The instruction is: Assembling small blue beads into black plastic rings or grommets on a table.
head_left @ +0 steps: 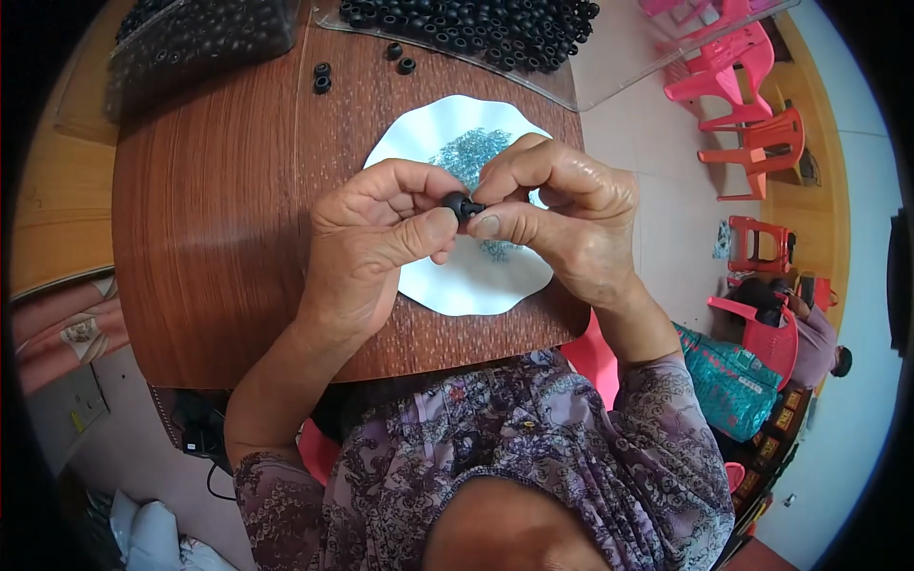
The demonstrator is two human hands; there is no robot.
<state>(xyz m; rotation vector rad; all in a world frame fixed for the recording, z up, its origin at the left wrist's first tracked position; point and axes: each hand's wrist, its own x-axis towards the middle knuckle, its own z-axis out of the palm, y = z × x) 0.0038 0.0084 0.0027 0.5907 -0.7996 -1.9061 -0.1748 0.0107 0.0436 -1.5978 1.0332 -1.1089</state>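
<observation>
Over the white wavy-edged plate [433, 295], my left hand [367, 233] pinches a small round black part [456, 203] between thumb and forefinger. My right hand [576, 205] meets it from the other side, thumb and forefinger closed on a narrow black stem [474, 208] at the part's right end. Whether stem and round part are one piece, I cannot tell. A heap of tiny shiny bluish-grey pieces [473, 152] lies on the plate, partly behind my right hand; they are too small to name.
A clear tray [624, 84] at the table's far edge holds many black ring-shaped parts [476, 33]. Another clear container [200, 57] of black parts is at the far left. Loose black parts [323, 78] lie between them on the brown table [209, 238]. A person [814, 343] sits at the right.
</observation>
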